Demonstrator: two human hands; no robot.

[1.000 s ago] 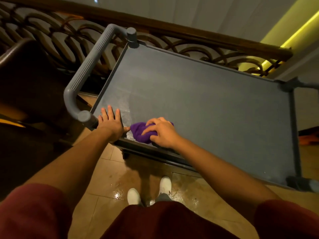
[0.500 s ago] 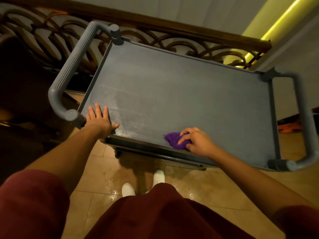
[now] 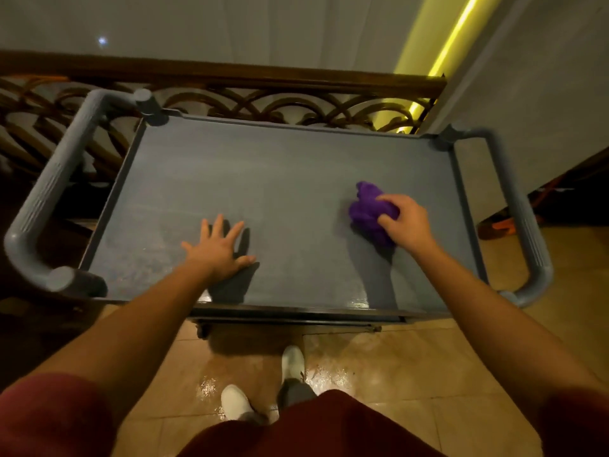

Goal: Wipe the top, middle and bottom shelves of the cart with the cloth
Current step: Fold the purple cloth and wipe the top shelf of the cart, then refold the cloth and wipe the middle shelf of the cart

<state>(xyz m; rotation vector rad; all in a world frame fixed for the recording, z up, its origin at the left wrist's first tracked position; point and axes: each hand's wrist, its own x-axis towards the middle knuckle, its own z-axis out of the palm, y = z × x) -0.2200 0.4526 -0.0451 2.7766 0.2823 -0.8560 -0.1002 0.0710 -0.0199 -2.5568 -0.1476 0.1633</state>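
Note:
The grey cart's top shelf (image 3: 290, 179) fills the middle of the view, with a raised rim around it. A bunched purple cloth (image 3: 367, 209) lies on the right part of this shelf, and my right hand (image 3: 403, 222) is closed on it from the near side. My left hand (image 3: 219, 250) lies flat on the shelf left of centre, fingers spread, holding nothing. The middle and bottom shelves are hidden under the top one; only a dark front edge (image 3: 296, 316) shows below.
Ribbed grey push handles stick out at the left end (image 3: 46, 199) and right end (image 3: 524, 222) of the cart. A wooden railing with curled ironwork (image 3: 250, 94) runs just behind it. A white wall (image 3: 534, 80) stands at the right. Tiled floor and my white shoes (image 3: 293, 361) lie below.
My right hand has slid the cloth from the near front edge rightward and farther onto the shelf. My left hand has shifted from the near left corner onto the shelf's surface.

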